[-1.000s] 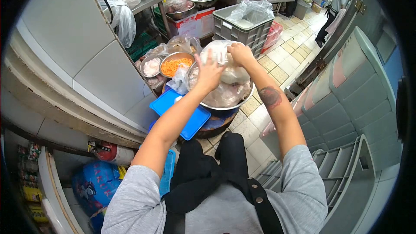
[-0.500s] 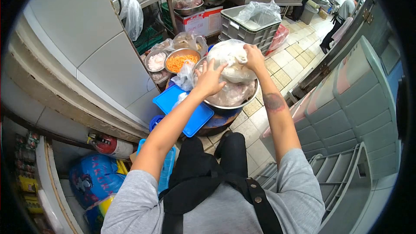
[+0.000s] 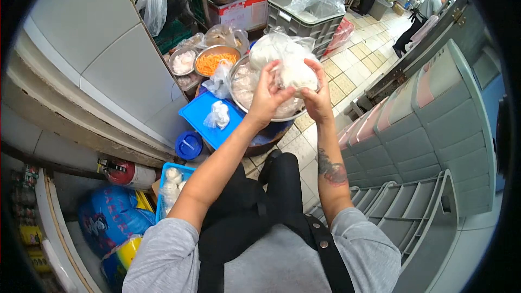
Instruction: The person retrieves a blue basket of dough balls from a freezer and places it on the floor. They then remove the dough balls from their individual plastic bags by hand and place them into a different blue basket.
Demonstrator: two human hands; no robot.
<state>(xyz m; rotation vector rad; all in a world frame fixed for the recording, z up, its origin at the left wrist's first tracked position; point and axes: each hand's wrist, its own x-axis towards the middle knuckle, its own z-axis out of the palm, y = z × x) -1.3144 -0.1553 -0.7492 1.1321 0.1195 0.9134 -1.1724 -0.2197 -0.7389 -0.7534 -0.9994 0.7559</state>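
Between my left hand (image 3: 265,96) and my right hand (image 3: 319,93) is a clear plastic bag of white food (image 3: 298,74). The fingers of both hands curl around its sides, with the thumbs towards me. What the white food is I cannot make out. The bag is over a large metal bowl (image 3: 233,88) that contains pale, pinkish food in plastic (image 3: 247,78). Another white bagged mass (image 3: 261,51) shows behind the held bag. To the left lies a blue tray (image 3: 230,130) with a small bag of white pieces (image 3: 218,114) on it.
Beyond the tray are a bowl of orange shreds (image 3: 217,63) and a bowl of pale food (image 3: 183,62). A grey crate (image 3: 293,24) stands behind. Grey stacked bins (image 3: 401,125) line the right side. A blue basket (image 3: 160,206) holds white bagged balls at lower left. People stand far back.
Both hands have come closer together and now hold the white bag between them, instead of resting spread over the bagged food. The view has shifted slightly, showing more of the blue tray and basket.
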